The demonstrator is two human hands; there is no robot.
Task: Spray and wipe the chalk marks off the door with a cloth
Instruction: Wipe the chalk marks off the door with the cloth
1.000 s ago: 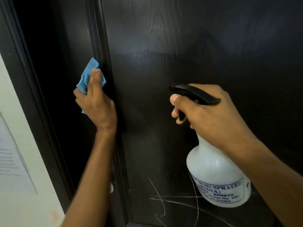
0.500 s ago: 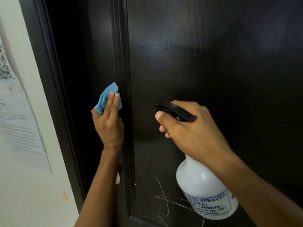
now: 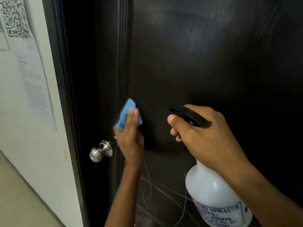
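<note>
The dark brown door [image 3: 205, 63] fills most of the view. White chalk marks [image 3: 157, 189] cross its lower panel, below both hands. My left hand [image 3: 131, 138] presses a blue cloth [image 3: 126, 112] flat against the door near its inner moulding, fingers straight. My right hand [image 3: 205, 136] grips the black trigger head of a white spray bottle [image 3: 213, 199], nozzle pointing left towards the door. The bottle's printed label faces me.
A silver door knob [image 3: 100, 151] sticks out just left of my left wrist. The dark door frame [image 3: 65, 95] runs down the left. Printed paper sheets [image 3: 29, 71] hang on the white wall [image 3: 41, 161] beside it.
The view has shifted, so both hands sit lower in it and the door knob has come into sight. My left hand with the cloth slid right, onto the door panel. The bottle stays gripped.
</note>
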